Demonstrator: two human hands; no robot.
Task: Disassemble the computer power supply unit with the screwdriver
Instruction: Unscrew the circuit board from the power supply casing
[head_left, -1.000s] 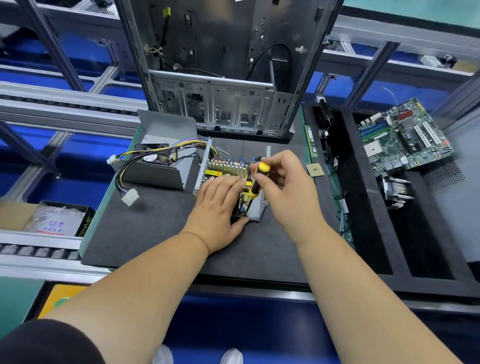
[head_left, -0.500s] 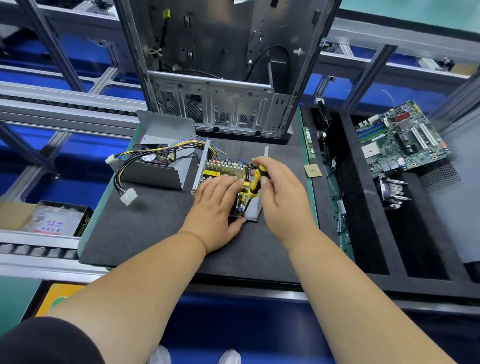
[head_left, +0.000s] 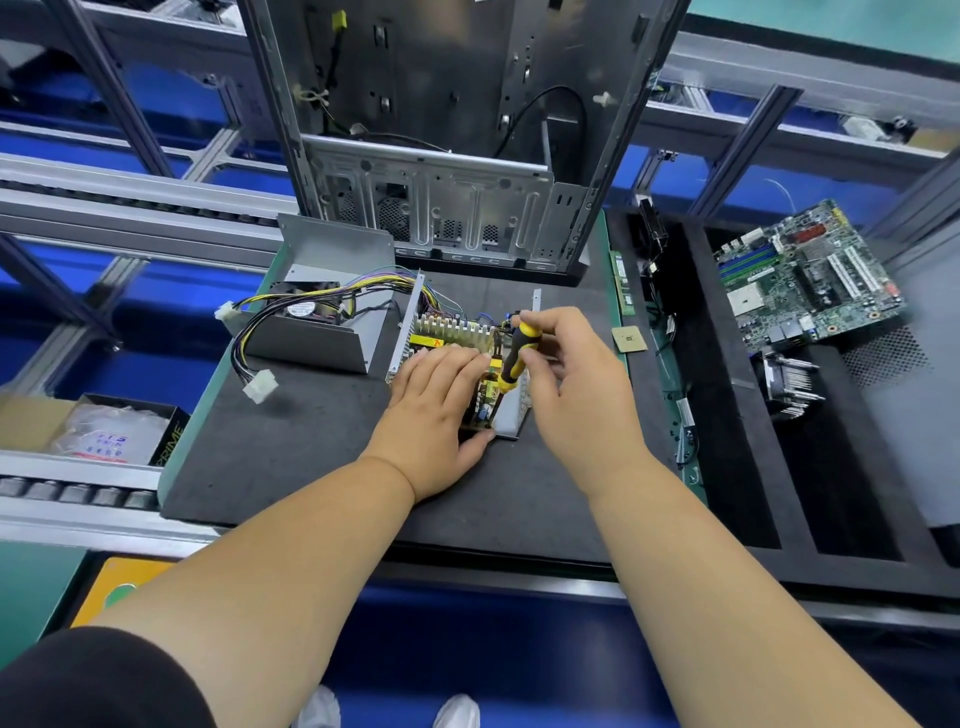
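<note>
Both hands work mid-counter (head_left: 291, 467): my left hand (head_left: 436, 410) presses flat on the power supply unit (head_left: 457, 338), my right hand (head_left: 576, 384) pinches the screwdriver (head_left: 517, 356), tip down into the board.

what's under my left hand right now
The left hand lies flat on the power supply circuit board. A finned heatsink shows beyond the fingers. The board parts beneath the palm are covered.
</note>
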